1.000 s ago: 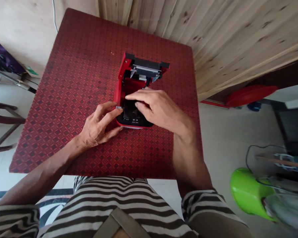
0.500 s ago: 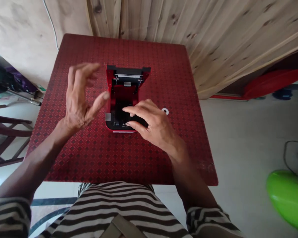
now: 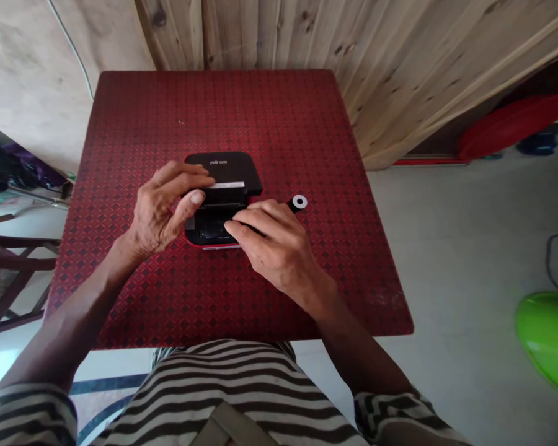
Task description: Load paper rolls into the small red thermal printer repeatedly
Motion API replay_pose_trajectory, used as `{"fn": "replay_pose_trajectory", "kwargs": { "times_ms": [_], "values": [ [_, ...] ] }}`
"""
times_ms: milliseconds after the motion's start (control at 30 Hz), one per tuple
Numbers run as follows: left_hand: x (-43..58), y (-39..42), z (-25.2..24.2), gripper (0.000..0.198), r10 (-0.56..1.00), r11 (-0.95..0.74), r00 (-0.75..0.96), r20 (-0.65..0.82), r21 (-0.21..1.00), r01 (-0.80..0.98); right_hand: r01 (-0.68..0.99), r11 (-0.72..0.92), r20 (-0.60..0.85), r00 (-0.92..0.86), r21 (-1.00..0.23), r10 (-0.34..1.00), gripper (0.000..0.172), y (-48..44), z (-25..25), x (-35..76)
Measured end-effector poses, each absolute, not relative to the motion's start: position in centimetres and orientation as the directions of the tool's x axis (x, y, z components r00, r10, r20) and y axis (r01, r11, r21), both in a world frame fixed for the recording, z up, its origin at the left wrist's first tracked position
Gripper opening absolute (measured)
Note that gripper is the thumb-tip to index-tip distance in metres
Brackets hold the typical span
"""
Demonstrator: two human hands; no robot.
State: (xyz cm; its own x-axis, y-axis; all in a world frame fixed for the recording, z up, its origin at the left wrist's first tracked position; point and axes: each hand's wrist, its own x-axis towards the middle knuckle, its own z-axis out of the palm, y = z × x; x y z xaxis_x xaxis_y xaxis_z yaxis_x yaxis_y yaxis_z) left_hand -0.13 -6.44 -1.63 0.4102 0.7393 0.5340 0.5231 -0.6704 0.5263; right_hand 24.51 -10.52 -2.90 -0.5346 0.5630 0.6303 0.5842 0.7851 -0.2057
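Note:
A small red-and-black printer (image 3: 221,239) sits on the table with its black lid (image 3: 230,168) tilted partway down over the body. My left hand (image 3: 160,207) is at the lid's left side, fingers over its top and thumb by the front edge. At the front right of the printer, my right hand (image 3: 279,244) has thumb and index finger drawn close together; what lies between them is hidden. Just beyond its knuckles lies a black roll with a white ring end (image 3: 299,202), its other end covered by the hand.
The table (image 3: 260,297) has a dark red patterned cover. Wooden boards (image 3: 260,37) stand behind it. To the left is a dark wooden chair (image 3: 13,266); a green rounded object (image 3: 549,341) lies at the lower right.
The printer's lid has swung from upright to partly lowered. My left hand has come in from the air onto the lid. My right thumb and index finger have drawn together.

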Motion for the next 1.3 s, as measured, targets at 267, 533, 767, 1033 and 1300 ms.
{"fn": "replay_pose_trajectory", "kwargs": {
  "times_ms": [267, 533, 767, 1033, 1300],
  "values": [
    [-1.1, -7.6, -4.7, 0.047, 0.713, -0.699, 0.452, 0.536, 0.484, 0.527, 0.605, 0.719, 0.519, -0.517, -0.34, 0.681, 0.026, -11.2, -2.9, 24.4],
    [-1.7, -7.7, -5.3, 0.071, 0.722, -0.691, 0.502, 0.476, 0.456, 0.561, 0.559, 0.69, 0.532, -0.449, -0.459, 0.718, 0.018, -11.1, -3.1, 24.6],
    [-1.8, -7.8, -5.8, 0.07, 0.687, -0.725, 0.522, 0.506, 0.423, 0.544, 0.518, 0.721, 0.655, -0.351, -0.461, 0.67, 0.018, -10.9, -3.2, 25.1],
    [-1.2, -9.7, -5.8, 0.075, 0.685, -0.716, 0.492, 0.538, 0.369, 0.593, 0.422, 0.466, 0.54, 0.068, -0.778, 0.839, 0.026, -10.8, -6.5, 24.5],
    [-1.3, -12.7, -8.0, 0.065, 0.655, -0.643, 0.32, 0.685, 0.282, 0.712, 0.44, 0.398, 0.472, 0.068, -0.805, 0.879, 0.048, -11.3, -10.4, 23.5]
  ]
}}
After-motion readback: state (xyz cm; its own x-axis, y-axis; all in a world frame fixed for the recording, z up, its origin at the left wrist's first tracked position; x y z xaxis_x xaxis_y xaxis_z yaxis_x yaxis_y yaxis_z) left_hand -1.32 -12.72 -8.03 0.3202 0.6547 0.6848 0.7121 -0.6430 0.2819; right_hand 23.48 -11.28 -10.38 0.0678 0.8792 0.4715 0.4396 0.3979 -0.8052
